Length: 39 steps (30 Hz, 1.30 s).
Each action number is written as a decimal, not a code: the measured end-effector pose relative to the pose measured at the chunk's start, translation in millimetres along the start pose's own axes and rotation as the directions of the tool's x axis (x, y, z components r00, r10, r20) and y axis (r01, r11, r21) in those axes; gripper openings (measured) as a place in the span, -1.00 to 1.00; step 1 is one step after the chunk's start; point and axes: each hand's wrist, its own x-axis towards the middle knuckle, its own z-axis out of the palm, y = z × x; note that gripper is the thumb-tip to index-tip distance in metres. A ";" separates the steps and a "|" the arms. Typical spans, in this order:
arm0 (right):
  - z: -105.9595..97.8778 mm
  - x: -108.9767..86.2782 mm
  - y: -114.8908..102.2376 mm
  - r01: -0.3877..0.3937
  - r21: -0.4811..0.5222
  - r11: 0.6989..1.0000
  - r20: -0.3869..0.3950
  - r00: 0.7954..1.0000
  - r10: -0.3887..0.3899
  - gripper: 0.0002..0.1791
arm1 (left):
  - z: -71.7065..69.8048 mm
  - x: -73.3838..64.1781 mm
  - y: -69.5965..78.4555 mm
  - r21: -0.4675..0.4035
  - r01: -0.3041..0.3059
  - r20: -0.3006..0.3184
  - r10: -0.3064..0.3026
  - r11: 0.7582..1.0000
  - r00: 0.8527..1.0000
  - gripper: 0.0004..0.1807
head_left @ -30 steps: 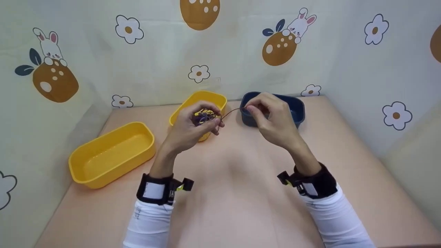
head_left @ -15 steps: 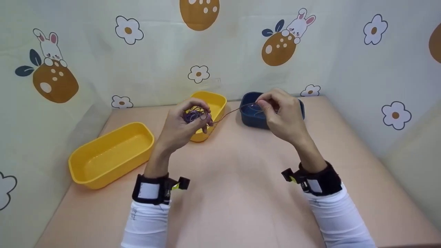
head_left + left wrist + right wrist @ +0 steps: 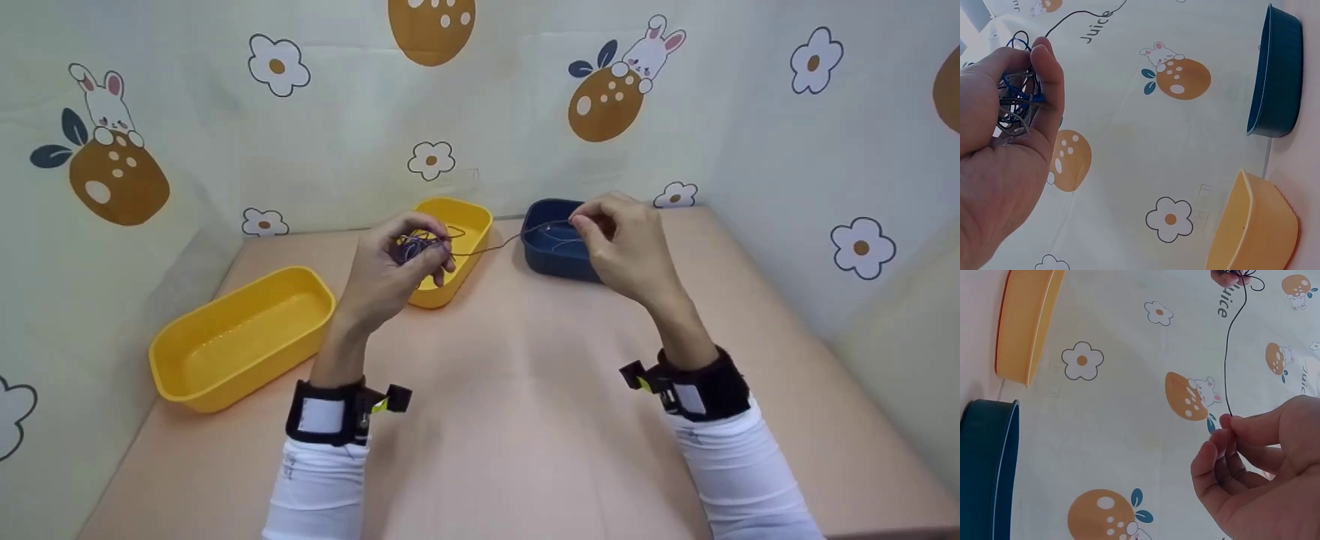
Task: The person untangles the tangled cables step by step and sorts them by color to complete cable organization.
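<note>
My left hand (image 3: 379, 277) curls round a tangle of thin wires (image 3: 415, 246), held above the far yellow box (image 3: 474, 225). Blue, dark and grey loops of it show between the fingers in the left wrist view. From the tangle a single dark wire strand (image 3: 1226, 354) runs across to my right hand (image 3: 634, 251). That hand pinches the strand between thumb and forefinger, over the dark blue box (image 3: 559, 262). The strand hangs with a slight bend between the hands. A thin loop also shows by the right fingertips, against the dark blue box.
Another yellow box (image 3: 244, 341) lies at the left of the pink tabletop (image 3: 510, 420). A patterned sheet (image 3: 510, 105) stands close behind the boxes and along both sides. A black strap with a small camera sits on each wrist.
My right hand has moved right and my left hand slightly left, so the hands are farther apart. A longer stretch of wire now shows between them.
</note>
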 end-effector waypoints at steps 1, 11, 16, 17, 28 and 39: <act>0.2 -0.7 -0.7 0.003 -0.019 1.000 0.037 0.999 -0.002 -0.83 | 0.9 0.2 -0.1 0.002 0.005 -0.007 -0.005 1.000 1.000 -0.83; 13.4 -6.5 -12.2 0.173 -0.138 0.975 0.151 0.977 -0.152 -0.32 | 12.0 2.8 -3.0 0.035 0.027 -0.073 -0.025 0.999 0.997 -0.84; 23.4 -10.0 -16.7 0.331 -0.209 0.920 -0.003 0.941 -0.339 -0.27 | 17.9 5.0 -4.5 0.050 0.044 -0.087 -0.040 0.998 0.995 -0.85; 25.6 -10.9 -17.3 0.363 -0.207 0.908 -0.029 0.926 -0.376 -0.32 | 19.1 5.2 -4.8 0.050 0.047 -0.088 -0.042 0.998 0.995 -0.85; 51.7 -15.0 -14.7 0.478 -0.096 0.873 0.095 0.878 -0.470 -0.74 | 31.7 6.9 -7.4 -0.061 0.075 -0.082 -0.080 0.995 0.993 -0.88; 61.8 -13.2 -9.6 0.461 0.056 0.886 0.168 0.870 -0.463 -0.89 | 33.2 7.7 -7.0 -0.057 0.079 -0.084 -0.084 0.995 0.993 -0.93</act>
